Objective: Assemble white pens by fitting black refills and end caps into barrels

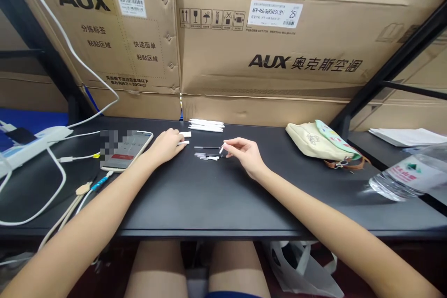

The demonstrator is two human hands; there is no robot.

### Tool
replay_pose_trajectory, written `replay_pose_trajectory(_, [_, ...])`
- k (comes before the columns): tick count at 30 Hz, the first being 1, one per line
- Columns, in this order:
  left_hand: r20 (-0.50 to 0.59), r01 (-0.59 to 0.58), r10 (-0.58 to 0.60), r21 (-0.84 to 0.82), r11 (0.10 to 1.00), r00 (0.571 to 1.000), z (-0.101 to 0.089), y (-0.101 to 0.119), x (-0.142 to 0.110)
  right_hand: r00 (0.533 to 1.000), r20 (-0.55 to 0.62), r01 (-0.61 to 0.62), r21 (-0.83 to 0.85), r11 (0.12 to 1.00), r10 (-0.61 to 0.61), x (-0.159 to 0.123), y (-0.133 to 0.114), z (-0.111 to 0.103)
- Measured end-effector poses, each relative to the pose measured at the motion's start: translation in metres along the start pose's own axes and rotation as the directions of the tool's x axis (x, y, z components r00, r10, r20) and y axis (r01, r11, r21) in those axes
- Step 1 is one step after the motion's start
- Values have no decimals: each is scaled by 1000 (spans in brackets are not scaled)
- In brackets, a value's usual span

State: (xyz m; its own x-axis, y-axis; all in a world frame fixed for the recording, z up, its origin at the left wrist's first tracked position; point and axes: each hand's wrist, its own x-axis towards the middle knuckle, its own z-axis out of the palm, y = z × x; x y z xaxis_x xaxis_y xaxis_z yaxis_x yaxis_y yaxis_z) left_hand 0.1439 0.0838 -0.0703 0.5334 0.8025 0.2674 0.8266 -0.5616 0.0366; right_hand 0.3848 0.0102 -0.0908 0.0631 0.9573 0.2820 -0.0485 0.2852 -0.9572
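In the head view, the person's left hand [166,145] lies on a flat black worktop [209,200], with the fingers curved forward. Its fingertips are touching a short white stick [183,143], but I cannot tell if this grip is clenched on the stick or only resting against it. Just above them lies another short white piece [186,134]. The right hand [245,156] is a little apart from the left, and its grip is closed in a pinch: the thumb and the first finger hold a thin white stick [221,148] at a slant.

Between the two hands, two slim black rods [206,148] and a small group of grey and white parts [206,156] lie flat on the worktop. Behind them is a neat pile of long white sticks [206,125].

Left of the hands there is a smartphone in a gold frame [126,150], with one part of its screen blurred, and a white power strip [30,142] with white cables [42,186]. To the right lies a cream cloth pouch with a brown strap [321,142]. Further right are a clear plastic water bottle [407,177] and white papers [407,137] on a lower surface. Large brown cardboard boxes printed with AUX [265,42] stand behind the worktop. Under it, near the person's legs, there is a white plastic bag [300,270].
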Motion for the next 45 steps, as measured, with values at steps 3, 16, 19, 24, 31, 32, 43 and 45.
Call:
replay_pose_trajectory(3, [-73,27,-36,-120,992,997,-6,12,-1,1000,-8,18,-14,1000,-19,0,-1,1])
replay_pose_trajectory(16, [74,28,129,-945,326,989,-18,79,-17,980,-37,193,-46,980,-194,-3,-35,6])
replay_pose_trajectory(19, [73,35,120,-954,298,990,-16,81,-18,983,14,183,-65,981,-182,-6,-34,7])
replay_pose_trajectory(24, [59,44,52,-968,248,997,-16,80,-18,909,342,324,-215,921,-240,-11,-36,2])
replay_pose_trajectory(31, [42,52,-62,-983,178,997,-9,75,-14,744,641,507,-354,786,-191,-20,-27,1])
replay_pose_trajectory(32, [46,56,-62,-984,171,997,-8,75,-14,737,650,528,-379,760,-187,-20,-24,1])
replay_pose_trajectory(43, [61,70,-72,-990,124,996,-5,75,-13,722,638,637,-461,618,-268,-22,-13,4])
replay_pose_trajectory(45, [65,73,-70,-989,129,995,-5,75,-13,716,651,641,-468,609,-254,-22,-15,3])
